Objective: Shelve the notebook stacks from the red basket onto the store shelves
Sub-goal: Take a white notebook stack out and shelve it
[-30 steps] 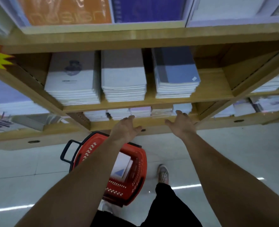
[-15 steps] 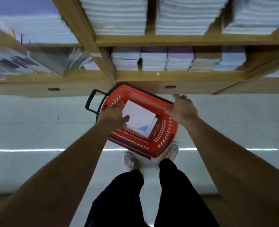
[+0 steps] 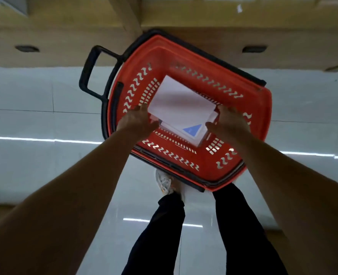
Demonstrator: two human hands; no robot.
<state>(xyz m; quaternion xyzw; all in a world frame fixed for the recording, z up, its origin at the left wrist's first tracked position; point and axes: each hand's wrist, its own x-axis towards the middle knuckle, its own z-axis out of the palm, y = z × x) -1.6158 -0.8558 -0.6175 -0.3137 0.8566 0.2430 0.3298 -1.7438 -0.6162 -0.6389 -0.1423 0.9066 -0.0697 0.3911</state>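
Flanking white notebook stack (image 3: pixel 181 108), blue-triangle cover | red basket (image 3: pixel 262 110) | left hand (image 3: pixel 138 121), right hand (image 3: pixel 230 123): fingers released

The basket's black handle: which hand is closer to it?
Left. The left hand is at the left edge of the notebook stack, nearest the black handle; the right hand is at its right edge.

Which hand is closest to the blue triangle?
The right hand, by the top notebook's corner with the blue triangle; the left hand is at the plain white side.
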